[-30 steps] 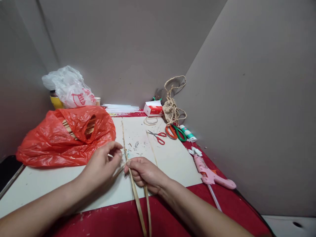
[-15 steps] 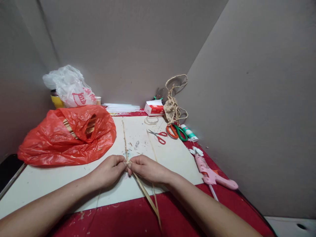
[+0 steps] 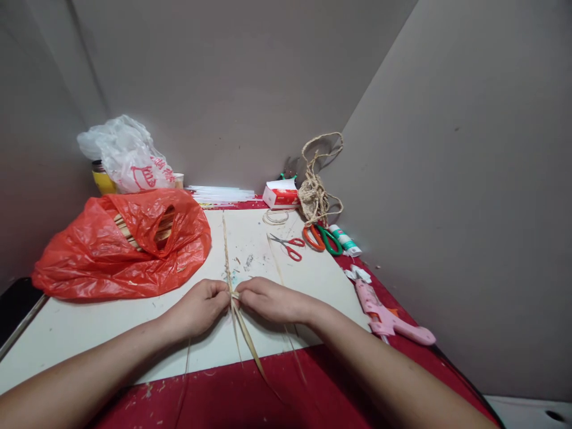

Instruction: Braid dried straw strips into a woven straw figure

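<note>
A thin twisted straw cord [image 3: 226,247] runs from the far part of the white board down to my hands. My left hand [image 3: 206,305] pinches the cord's near end between thumb and fingers. Close beside it, my right hand [image 3: 263,299] is closed on a loose straw strand at the same spot, fingertips almost touching the left's. Flat pale straw strands [image 3: 248,342] hang from the pinch toward me, over the board's near edge. The exact crossing of the strands is partly hidden by my fingers.
Red-handled scissors [image 3: 292,245] lie on the white board [image 3: 111,342], near a single straw strand. A red plastic bag [image 3: 120,274] of straw-coloured strips sits left. Rightward are a pink glue gun [image 3: 379,316], orange and green handles [image 3: 328,239], and a bundle of braided cord [image 3: 313,199].
The hanging strands have swung from the lower right toward the middle and spread apart. My right hand has shifted slightly, and both hands stay closed at the cord's end.
</note>
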A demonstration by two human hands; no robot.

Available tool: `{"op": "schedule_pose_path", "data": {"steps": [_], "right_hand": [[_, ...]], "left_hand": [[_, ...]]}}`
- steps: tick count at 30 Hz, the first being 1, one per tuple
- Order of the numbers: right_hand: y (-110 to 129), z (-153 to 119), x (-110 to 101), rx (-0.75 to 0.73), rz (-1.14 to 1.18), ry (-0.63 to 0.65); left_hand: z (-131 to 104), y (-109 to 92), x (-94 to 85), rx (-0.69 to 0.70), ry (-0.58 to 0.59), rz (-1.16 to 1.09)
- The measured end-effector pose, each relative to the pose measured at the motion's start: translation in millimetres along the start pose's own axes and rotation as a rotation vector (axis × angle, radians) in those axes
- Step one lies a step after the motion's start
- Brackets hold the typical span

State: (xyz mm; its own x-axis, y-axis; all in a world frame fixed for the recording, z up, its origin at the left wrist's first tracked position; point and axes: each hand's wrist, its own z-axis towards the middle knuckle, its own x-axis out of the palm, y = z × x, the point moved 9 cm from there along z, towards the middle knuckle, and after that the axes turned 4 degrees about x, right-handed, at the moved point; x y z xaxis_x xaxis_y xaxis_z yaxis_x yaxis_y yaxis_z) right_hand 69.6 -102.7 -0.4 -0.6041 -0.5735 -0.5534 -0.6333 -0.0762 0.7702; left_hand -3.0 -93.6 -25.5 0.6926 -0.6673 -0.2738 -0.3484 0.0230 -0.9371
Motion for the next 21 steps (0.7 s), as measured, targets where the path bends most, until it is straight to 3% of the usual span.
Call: {"op": "schedule_pose_path", "data": {"steps": [6,12,15,21], "right_hand": [[2,-2,-3,0.014,-0.127,0.015],[4,-8,-7,0.092,-0.026,-0.018],[-6,-8,-5,0.184,0.161,-0.083],[-31,-11,18,0.389,0.813,-0.232]], "left_hand": [[1,0,-2.5,0.044,-0.041,0.071],[0,-5,1.8,0.098,-0.009,0.053],[-1,-6,2.7,0.113,-0.001,0.076],[-2,-3,0.2,0.105,-0.050,0.104]]}}
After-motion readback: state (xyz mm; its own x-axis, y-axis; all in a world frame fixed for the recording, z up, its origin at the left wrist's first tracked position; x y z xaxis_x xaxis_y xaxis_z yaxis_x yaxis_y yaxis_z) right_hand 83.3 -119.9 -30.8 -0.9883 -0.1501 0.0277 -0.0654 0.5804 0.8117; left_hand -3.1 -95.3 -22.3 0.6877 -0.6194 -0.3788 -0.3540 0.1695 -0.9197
